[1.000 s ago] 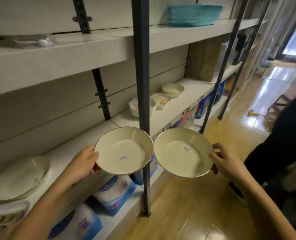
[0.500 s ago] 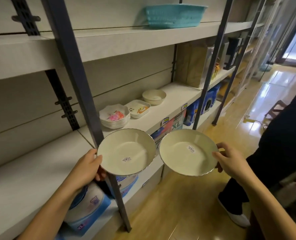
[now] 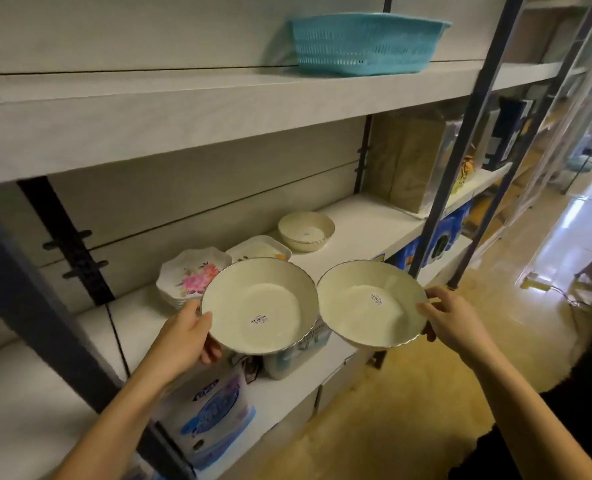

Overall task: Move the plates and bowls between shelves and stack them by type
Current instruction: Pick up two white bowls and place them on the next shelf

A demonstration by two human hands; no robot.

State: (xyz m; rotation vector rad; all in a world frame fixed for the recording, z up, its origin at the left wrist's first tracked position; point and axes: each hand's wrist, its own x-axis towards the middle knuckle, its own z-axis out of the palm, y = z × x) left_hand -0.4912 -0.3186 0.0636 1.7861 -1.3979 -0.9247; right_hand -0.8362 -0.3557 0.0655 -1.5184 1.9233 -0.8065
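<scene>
Closer in on the middle shelf (image 3: 374, 216) than half a second ago, with the dark upright post (image 3: 35, 306) now off toward the left edge instead of behind the held dishes. Above, on the upper shelf (image 3: 218, 98), a teal basket (image 3: 367, 43), larger in view than before.

In the air in front of the shelf edge, side by side as before, two cream deep plates tilted toward the camera. Left plate (image 3: 263, 306) gripped at its left rim by the left hand (image 3: 183, 337), thumb on top, fingers curled beneath. Right plate (image 3: 367, 306) gripped at its right rim by the right hand (image 3: 453, 320) likewise.

Behind the left plate, now partly covered by its rim: a stack of floral plates (image 3: 190, 275) and a square dish (image 3: 260, 249). Farther right on the same shelf, a small cream bowl (image 3: 306, 232). Inside each held plate, a barcode sticker (image 3: 259, 320).
</scene>
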